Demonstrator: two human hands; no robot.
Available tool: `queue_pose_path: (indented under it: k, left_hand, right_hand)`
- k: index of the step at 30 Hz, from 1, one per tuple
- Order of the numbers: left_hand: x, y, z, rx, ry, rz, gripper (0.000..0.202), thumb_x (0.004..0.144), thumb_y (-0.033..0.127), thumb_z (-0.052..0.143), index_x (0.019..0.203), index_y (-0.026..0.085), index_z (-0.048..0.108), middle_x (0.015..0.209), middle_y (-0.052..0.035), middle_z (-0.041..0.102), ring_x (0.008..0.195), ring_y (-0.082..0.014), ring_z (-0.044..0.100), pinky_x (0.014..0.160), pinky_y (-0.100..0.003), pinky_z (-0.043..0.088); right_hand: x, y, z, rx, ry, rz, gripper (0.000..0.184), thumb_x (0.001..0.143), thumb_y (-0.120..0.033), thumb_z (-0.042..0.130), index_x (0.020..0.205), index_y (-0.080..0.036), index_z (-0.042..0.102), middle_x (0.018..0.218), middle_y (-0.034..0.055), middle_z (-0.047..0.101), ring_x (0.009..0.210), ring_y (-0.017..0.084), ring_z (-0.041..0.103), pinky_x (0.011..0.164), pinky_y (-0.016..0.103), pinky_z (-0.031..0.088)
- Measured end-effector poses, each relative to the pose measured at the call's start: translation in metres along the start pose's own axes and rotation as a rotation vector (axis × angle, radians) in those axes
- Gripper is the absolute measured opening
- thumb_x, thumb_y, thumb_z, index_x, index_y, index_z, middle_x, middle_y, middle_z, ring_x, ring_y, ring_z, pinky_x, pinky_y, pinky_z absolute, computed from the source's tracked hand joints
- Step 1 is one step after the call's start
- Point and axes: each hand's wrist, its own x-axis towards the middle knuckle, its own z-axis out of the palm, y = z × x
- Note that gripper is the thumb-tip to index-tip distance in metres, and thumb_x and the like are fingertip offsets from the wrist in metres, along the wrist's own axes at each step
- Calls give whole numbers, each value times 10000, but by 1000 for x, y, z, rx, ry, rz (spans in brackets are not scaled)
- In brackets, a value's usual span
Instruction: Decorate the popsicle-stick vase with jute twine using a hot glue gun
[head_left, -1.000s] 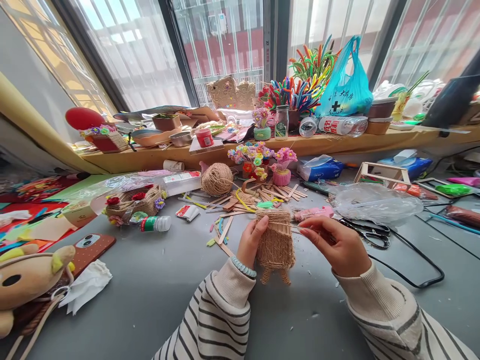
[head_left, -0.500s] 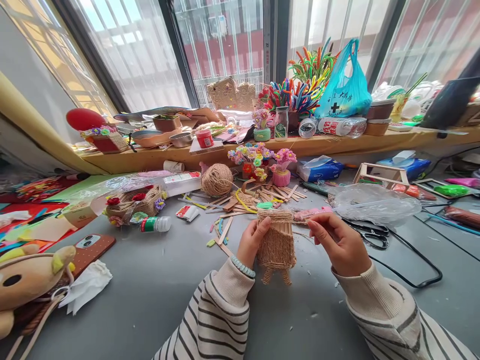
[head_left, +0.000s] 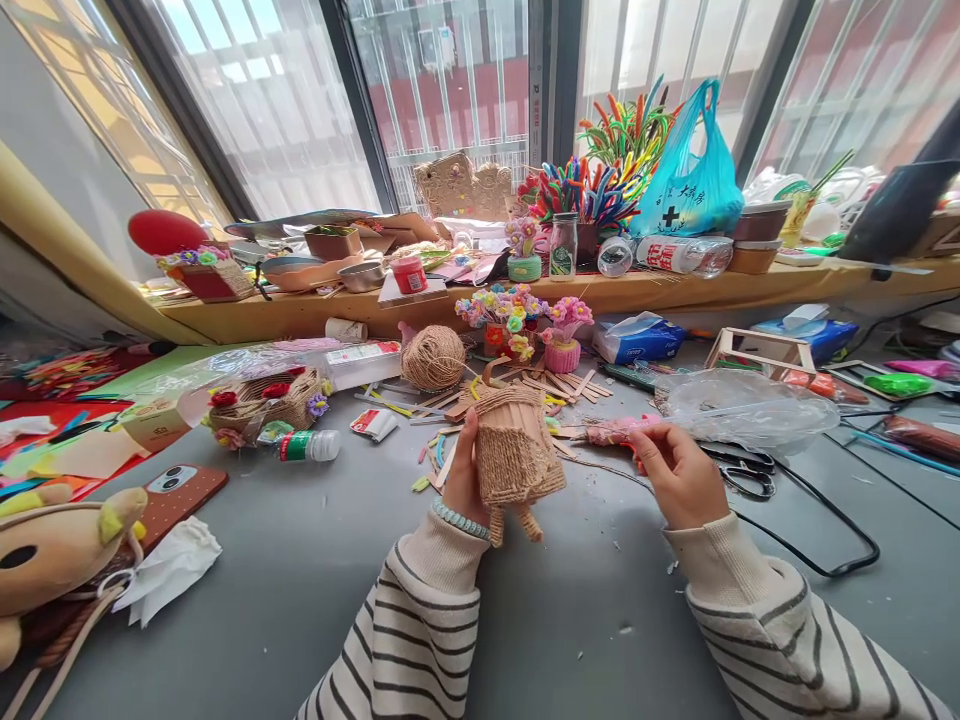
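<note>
My left hand is closed around the left side of a small twine-wrapped craft-stick holder, held tilted above the table. Bare wooden sticks show near its top, and two short twine-wound legs stick out below. My right hand is apart from it, to the right, with thumb and forefinger pinched together; whatever is between them is too small to make out. A thin strand of twine runs from near the holder toward the right hand. Behind the holder rests a ball of twine.
Loose craft sticks lie behind the holder. Black-handled scissors and a clear plastic bag are on the right. A small bottle, a phone and a plush toy lie left. A crowded ledge runs along the window.
My left hand has shifted left and tilted the holder, so its bare sticks face me more. My right hand has moved slightly, widening the gap between it and the holder.
</note>
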Motion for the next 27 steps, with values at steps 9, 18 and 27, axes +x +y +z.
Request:
queue_pose_path:
  k: [9,18,27]
  left_hand:
    - [-2,18,-4,-137,33,108,663,777,601,327,1241,138,423,860,-89,662,795,-234,621,786,-428,475]
    - [3,12,-7,-105,43,121,636,776,575,370,1214,121,453,880,-103,668,847,-250,622,813,-429,466]
    - [3,7,-2,-25,95,172,566,751,521,473,1167,138,499,787,-71,681,826,-247,639,789,-380,487]
  right_hand:
    - [-7,12,14,-325,-434,-273,355,768,-494,457,593,-196,538,626,18,569,544,133,486,538,275,370]
    - [28,50,-19,-892,30,-244,383,772,-481,456,816,-126,594,809,132,585,780,260,512,673,356,387]
    - [43,75,-12,-858,-308,-37,393,803,-475,380,789,-149,600,794,146,629,733,259,589,575,338,403]
